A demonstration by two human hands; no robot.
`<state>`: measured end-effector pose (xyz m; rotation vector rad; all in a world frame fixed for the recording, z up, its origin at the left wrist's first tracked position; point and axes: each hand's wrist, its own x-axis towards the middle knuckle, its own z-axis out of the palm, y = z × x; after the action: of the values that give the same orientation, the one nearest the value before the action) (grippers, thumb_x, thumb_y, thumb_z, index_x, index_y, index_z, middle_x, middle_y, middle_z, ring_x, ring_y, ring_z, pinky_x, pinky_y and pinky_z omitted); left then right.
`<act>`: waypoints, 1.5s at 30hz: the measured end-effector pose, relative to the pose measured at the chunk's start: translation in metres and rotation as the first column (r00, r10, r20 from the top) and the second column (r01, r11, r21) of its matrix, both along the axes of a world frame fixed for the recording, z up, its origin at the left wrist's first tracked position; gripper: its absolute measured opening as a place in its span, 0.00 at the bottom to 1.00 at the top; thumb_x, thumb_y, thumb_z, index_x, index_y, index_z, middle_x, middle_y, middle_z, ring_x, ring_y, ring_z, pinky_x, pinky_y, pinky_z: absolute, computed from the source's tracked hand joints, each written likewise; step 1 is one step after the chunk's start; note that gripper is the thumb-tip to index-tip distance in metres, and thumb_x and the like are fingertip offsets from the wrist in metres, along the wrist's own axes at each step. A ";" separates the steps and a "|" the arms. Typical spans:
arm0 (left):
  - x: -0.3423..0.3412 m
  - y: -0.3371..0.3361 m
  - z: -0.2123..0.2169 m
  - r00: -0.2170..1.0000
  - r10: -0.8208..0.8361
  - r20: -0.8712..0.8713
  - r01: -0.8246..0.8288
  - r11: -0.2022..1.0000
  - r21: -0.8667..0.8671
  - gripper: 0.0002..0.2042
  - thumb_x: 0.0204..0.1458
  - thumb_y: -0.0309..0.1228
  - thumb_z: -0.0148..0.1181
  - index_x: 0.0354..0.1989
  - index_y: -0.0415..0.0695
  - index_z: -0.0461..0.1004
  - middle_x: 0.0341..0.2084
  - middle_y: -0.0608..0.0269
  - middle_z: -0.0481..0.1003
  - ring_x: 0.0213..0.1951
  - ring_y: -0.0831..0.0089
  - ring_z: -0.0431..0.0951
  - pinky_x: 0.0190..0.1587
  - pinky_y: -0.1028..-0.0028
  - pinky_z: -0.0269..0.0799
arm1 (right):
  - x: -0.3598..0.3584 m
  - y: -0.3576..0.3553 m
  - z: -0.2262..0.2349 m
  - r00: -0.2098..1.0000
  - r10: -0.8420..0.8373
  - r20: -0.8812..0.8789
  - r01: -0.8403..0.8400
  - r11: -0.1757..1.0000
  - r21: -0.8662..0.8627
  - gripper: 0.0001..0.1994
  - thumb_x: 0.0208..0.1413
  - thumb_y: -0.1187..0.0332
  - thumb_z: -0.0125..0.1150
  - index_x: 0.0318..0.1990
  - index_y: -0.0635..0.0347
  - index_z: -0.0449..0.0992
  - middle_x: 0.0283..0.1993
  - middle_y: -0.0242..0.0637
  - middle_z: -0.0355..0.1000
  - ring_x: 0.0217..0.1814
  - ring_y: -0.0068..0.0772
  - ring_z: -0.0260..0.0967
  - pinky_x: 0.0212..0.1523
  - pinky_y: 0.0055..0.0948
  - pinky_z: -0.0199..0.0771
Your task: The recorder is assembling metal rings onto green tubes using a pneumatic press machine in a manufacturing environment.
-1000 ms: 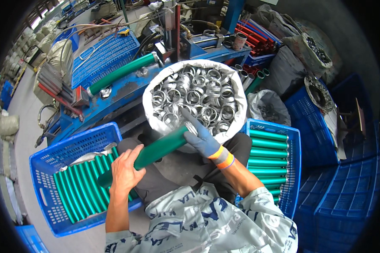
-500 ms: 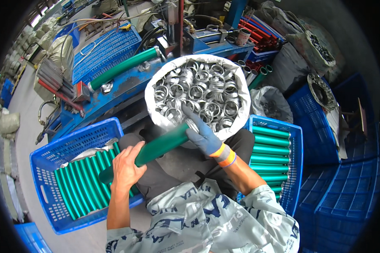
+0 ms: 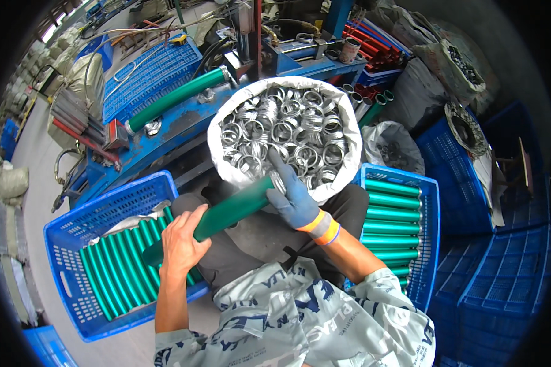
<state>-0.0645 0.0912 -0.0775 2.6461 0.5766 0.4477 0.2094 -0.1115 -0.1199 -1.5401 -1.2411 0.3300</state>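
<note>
My bare left hand (image 3: 183, 240) is wrapped round a green tube (image 3: 236, 208), held at a slant over my lap with its upper end toward the right. At that end sits a silver metal ring (image 3: 278, 182). My right hand (image 3: 297, 199), in a blue-grey glove with an orange cuff, is closed about the ring, thumb below and index finger stretched past it. Whether the ring is fully seated on the tube is hard to tell. Just beyond stands a white sack (image 3: 217, 137) full of loose silver rings (image 3: 283, 131).
A blue crate (image 3: 64, 229) of green tubes stands at my left, another blue crate (image 3: 431, 244) of tubes at my right. Behind the sack is a blue machine bench (image 3: 183, 122) with a green tube (image 3: 177, 100) lying on it. Blue crates (image 3: 496, 281) are stacked far right.
The view has shifted slightly. My right hand has moved very little at the tube's end, and my left hand keeps its hold on the tube.
</note>
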 end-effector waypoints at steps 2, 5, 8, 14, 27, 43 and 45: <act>-0.002 0.000 -0.003 1.000 0.001 0.002 -0.001 1.000 0.004 0.37 0.40 0.24 0.71 0.67 0.47 0.82 0.42 0.52 0.82 0.45 0.45 0.85 0.50 0.52 0.83 | -0.001 0.001 -0.002 0.999 0.014 -0.034 -0.013 1.000 0.008 0.42 0.78 0.63 0.61 0.90 0.70 0.49 0.89 0.61 0.58 0.92 0.57 0.56 0.89 0.46 0.53; -0.003 0.000 -0.004 1.000 -0.005 0.006 0.005 1.000 0.005 0.36 0.41 0.24 0.71 0.67 0.47 0.82 0.42 0.52 0.82 0.45 0.46 0.85 0.50 0.52 0.83 | 0.001 0.001 -0.006 0.993 0.050 -0.105 -0.050 0.999 0.001 0.42 0.78 0.62 0.61 0.90 0.69 0.50 0.89 0.61 0.57 0.92 0.57 0.55 0.90 0.46 0.52; -0.002 0.001 -0.005 1.000 -0.013 0.008 0.013 1.000 -0.002 0.36 0.41 0.25 0.71 0.68 0.47 0.82 0.42 0.52 0.82 0.45 0.45 0.86 0.50 0.52 0.83 | 0.001 0.003 -0.009 0.987 0.057 -0.147 -0.057 0.998 0.004 0.41 0.78 0.63 0.61 0.90 0.69 0.50 0.89 0.60 0.57 0.92 0.57 0.55 0.90 0.45 0.51; -0.001 0.001 -0.017 1.000 0.006 0.003 -0.006 1.000 0.002 0.37 0.41 0.25 0.71 0.68 0.46 0.82 0.43 0.51 0.83 0.46 0.45 0.86 0.50 0.52 0.83 | 0.001 0.007 -0.003 0.984 0.056 -0.166 -0.056 0.998 0.004 0.40 0.78 0.63 0.62 0.90 0.67 0.52 0.89 0.60 0.58 0.92 0.56 0.55 0.90 0.44 0.52; -0.022 -0.002 -0.023 0.964 0.180 0.195 -0.109 0.938 -0.329 0.35 0.49 0.25 0.80 0.69 0.38 0.80 0.52 0.55 0.88 0.53 0.62 0.89 0.58 0.62 0.84 | 0.113 -0.005 -0.004 0.861 -0.297 0.413 0.470 0.775 -0.423 0.28 0.73 0.48 0.67 0.75 0.46 0.82 0.60 0.52 0.87 0.53 0.52 0.88 0.58 0.50 0.87; -0.002 -0.026 -0.034 0.485 0.719 0.498 0.492 0.247 -0.835 0.29 0.72 0.46 0.72 0.74 0.41 0.75 0.66 0.49 0.83 0.68 0.58 0.84 0.69 0.52 0.86 | 0.071 -0.013 -0.007 0.566 0.068 -0.822 0.005 0.996 0.085 0.26 0.77 0.67 0.66 0.77 0.65 0.77 0.65 0.50 0.87 0.65 0.33 0.87 0.62 0.28 0.89; 0.010 -0.034 -0.035 0.513 0.732 0.448 0.552 0.118 -0.825 0.28 0.74 0.45 0.71 0.73 0.41 0.75 0.67 0.49 0.82 0.68 0.57 0.84 0.68 0.53 0.88 | 0.072 -0.020 -0.004 0.500 0.096 -0.861 -0.034 0.995 0.092 0.25 0.78 0.69 0.62 0.78 0.66 0.76 0.68 0.53 0.85 0.66 0.37 0.87 0.65 0.31 0.88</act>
<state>-0.0546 0.0574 -0.1127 0.6639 0.4277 0.9160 0.2810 -0.1313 -0.1243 -0.9967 -0.4646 0.9797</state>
